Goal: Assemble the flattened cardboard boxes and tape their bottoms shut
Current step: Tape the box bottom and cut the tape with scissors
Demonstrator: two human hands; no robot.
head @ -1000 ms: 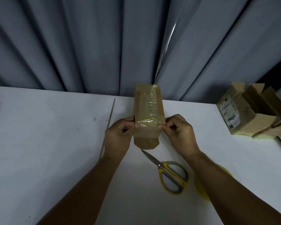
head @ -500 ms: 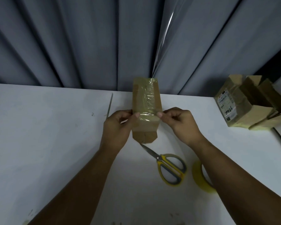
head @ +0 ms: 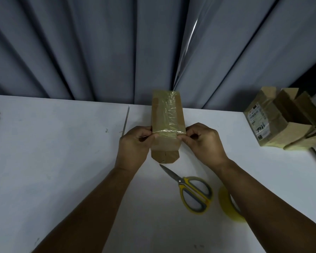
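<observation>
Moved since earlier: barely anything. The cardboard box [head: 167,125] is still stood on end between my hands, and my thumbs are still on the same tape edge.
Head view, box: it's in the middle of the worktop [head: 62,161], taped face towards me. The open flaps are at the low end, just past the scissors [head: 193,190]. I can't tell whether those flaps rest on the worktop or hang a hair above it.
Head view, tape: a clear strip [head: 169,114] runs down the face and it's crinkly and shiny in places. Its lower end crosses the box right where my thumbs are.
Left hand [head: 133,145]: the fingers [head: 150,136] are curled round the left edge, pinching the box, with the thumb on the front.
Right hand [head: 204,143]: same deal on the right edge, thumb tip on the tape end.
How it handles, my guess: it's light and empty. The corners are stiff enough, but the wide faces will cave if I squeeze them. The tape is slick, so I'd stay off it.
Where to grab: the side edges near the corners, on bare cardboard.
Watch out: pressing hard mid-panel could pop the seam.
Also around: the yellow tape roll [head: 226,205] is partly hidden behind my right forearm. Finished boxes [head: 274,128] sit far right, and a grey curtain [head: 98,52] hangs behind.
</observation>
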